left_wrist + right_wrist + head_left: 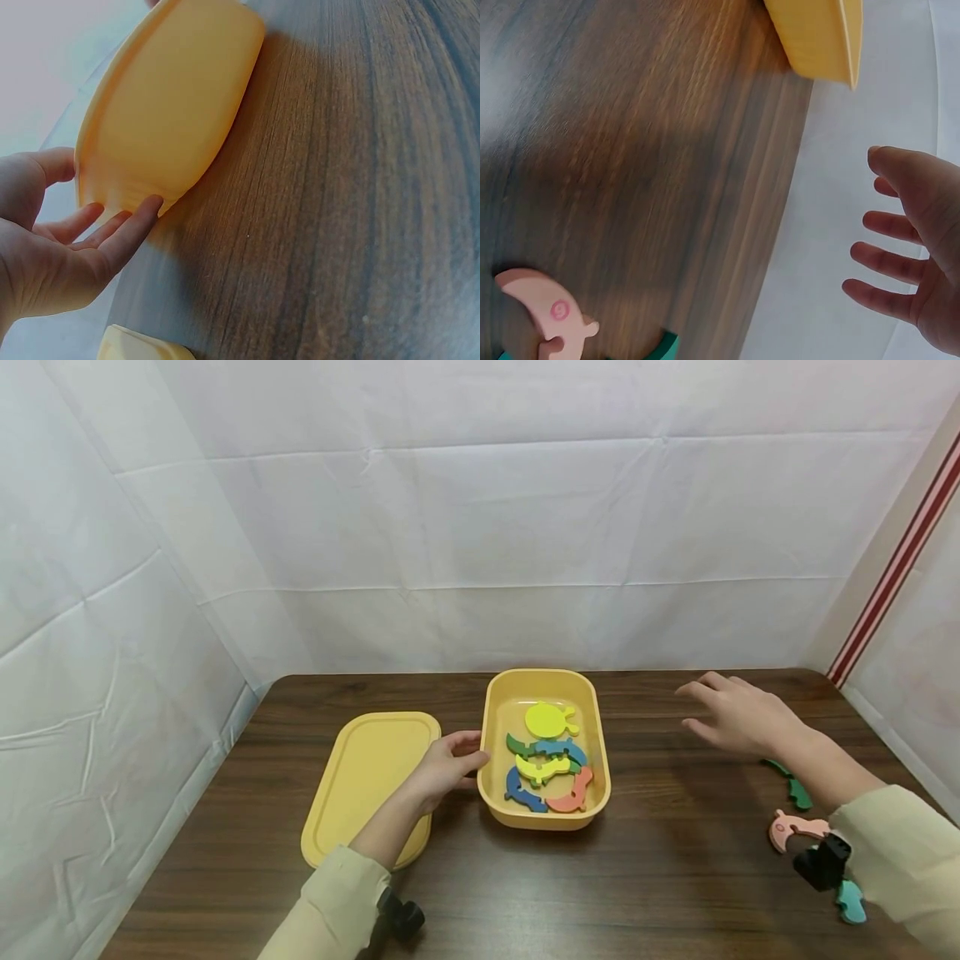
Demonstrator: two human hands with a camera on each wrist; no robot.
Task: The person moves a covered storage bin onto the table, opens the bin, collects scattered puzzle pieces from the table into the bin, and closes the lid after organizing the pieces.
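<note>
A yellow plastic bin (543,821) stands on the table with several flat animal-like pieces inside: a yellow-green round one (546,721), a yellow one (542,769), a blue one (521,793) and a coral one (573,795) among them. My left hand (444,768) holds the bin at its left side, thumb at the rim and fingertips against the outer wall. Off to the right, my right hand (738,714) hovers over the table with its fingers spread and holds nothing. Below its forearm lie a pink piece (795,828), a green piece (799,793) and a teal piece (851,902).
Left of the bin a yellow lid (367,768) lies flat, partly under my left forearm. The dark wooden table (645,893) meets white sheeting (480,527) at its back and sides. Black wrist cameras sit on both cuffs.
</note>
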